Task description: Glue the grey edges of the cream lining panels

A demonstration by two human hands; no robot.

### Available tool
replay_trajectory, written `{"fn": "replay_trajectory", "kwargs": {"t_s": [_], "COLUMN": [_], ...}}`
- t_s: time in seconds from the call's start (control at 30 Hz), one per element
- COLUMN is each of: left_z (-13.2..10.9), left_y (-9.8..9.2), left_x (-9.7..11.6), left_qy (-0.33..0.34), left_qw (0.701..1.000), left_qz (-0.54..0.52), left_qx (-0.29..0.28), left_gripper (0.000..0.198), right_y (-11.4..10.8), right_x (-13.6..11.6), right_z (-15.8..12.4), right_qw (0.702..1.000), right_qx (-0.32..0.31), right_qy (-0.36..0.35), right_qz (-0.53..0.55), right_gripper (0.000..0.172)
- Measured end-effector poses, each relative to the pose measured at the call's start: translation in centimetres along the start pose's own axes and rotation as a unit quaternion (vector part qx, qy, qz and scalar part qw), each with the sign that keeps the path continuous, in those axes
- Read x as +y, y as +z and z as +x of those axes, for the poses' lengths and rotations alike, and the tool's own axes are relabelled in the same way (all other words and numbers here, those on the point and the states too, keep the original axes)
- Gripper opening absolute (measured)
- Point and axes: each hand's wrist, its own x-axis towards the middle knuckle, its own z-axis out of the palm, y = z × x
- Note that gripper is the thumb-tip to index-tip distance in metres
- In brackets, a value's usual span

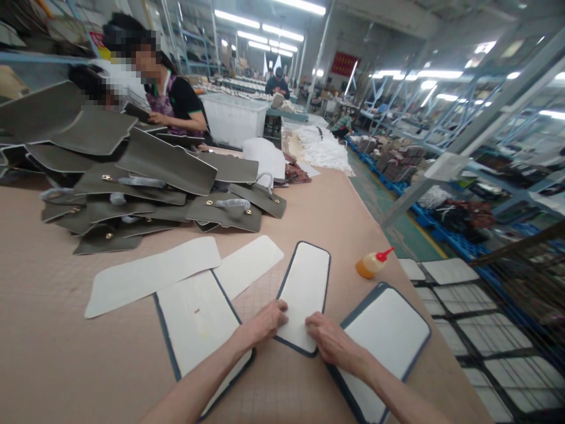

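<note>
**Edged Panel Under Both Hands**

A narrow white panel (pixel 306 282) with a dark edge band is positioned flat on the tan table (pixel 53 330), just right of the frame's centre. Its left edge is met by the left hand (pixel 265 324), the fingers being curled and bunched at the fingertips. Its right edge is met, slightly lower, by the right hand (pixel 331 340), which is likewise curled. Whether the edge is pinched or only pressed by either hand cannot be told, as the undersides are hidden.

A wider dark-edged panel (pixel 388 341) is located at lower right, partly covered by the right forearm. Another edged panel (pixel 198 318) is located at lower centre-left, its upper end overlapped by a long white sheet (pixel 154 274). A bottle (pixel 369 265) with a red nozzle, partly filled with amber liquid, is tilted right of centre. Grey-green pieces (pixel 168 159) are heaped at upper left, beside a co-worker (pixel 179 97).
</note>
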Motion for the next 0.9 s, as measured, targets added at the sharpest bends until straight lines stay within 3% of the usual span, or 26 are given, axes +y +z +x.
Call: {"fn": "replay_trajectory", "kwargs": {"t_s": [0.13,0.3,0.43,0.57,0.77,0.9], "left_z": [0.1,0.9,1.5,1.9,1.8,0.8], "left_y": [0.4,0.3,0.4,0.5,-0.3,-1.0], "left_x": [-1.4,-2.5,-3.0,-3.1,-2.7,-2.1], "left_qy": [0.022,0.012,-0.006,-0.011,-0.029,-0.059], "left_qw": [0.999,0.997,0.993,0.986,0.969,0.943], "left_qz": [-0.024,-0.066,-0.108,-0.150,-0.229,-0.310], "left_qx": [0.015,0.026,0.043,0.070,0.087,0.110], "left_gripper": [0.030,0.028,0.021,0.025,0.033,0.029], "right_y": [0.3,0.2,0.7,0.6,0.1,0.7], "right_x": [-1.0,-0.6,-0.9,-0.5,2.3,2.7], "right_z": [0.8,0.0,1.3,1.0,1.5,2.3], "right_qw": [0.998,0.997,0.997,0.996,0.998,0.998], "right_qx": [-0.034,-0.054,-0.054,-0.062,-0.007,0.018], "right_qy": [-0.038,-0.036,-0.030,-0.028,0.047,0.055], "right_qz": [0.025,0.044,0.046,0.052,0.030,0.029], "right_gripper": [0.007,0.015,0.013,0.006,0.015,0.017]}}
